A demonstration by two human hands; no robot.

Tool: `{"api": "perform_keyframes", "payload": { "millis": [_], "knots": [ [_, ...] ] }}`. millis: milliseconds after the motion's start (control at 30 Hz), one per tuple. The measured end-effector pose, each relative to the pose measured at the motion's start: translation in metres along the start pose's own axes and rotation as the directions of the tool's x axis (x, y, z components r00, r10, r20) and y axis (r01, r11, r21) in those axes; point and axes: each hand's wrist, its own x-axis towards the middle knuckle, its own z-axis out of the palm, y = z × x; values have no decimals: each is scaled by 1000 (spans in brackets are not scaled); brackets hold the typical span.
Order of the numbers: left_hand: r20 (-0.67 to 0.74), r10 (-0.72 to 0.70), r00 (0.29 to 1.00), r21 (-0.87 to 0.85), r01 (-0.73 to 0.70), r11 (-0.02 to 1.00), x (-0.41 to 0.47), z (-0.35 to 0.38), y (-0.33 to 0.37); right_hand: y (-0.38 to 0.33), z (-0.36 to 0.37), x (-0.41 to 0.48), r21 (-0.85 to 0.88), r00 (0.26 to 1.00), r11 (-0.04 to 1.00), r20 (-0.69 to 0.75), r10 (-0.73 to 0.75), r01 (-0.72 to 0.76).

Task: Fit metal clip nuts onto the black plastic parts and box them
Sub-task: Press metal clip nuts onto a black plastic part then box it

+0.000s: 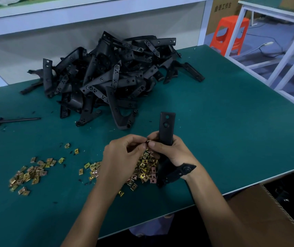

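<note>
Gripping black part (167, 125) in right hand (176, 152); pinching clip nut (148, 141) beside it with left hand (123, 154), near worktop's (232, 122) front edge.

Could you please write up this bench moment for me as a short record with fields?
Left: left hand pinches a clip nut beside the held part
Right: right hand grips a black plastic part by its middle
Nuts: main heap under the hands; smaller heap to its left
Supply: pile of black parts at the table's far side
Box: cardboard box past the table's near right edge
Surface: green table
</note>
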Motion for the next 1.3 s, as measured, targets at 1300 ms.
{"api": "perform_keyframes", "payload": {
  "millis": [1300],
  "knots": [
    [193, -301, 934, -651, 351, 673, -20, 32, 9, -9, -15, 6, 561, 982, 819, -190, -16, 123]
  ]
}}
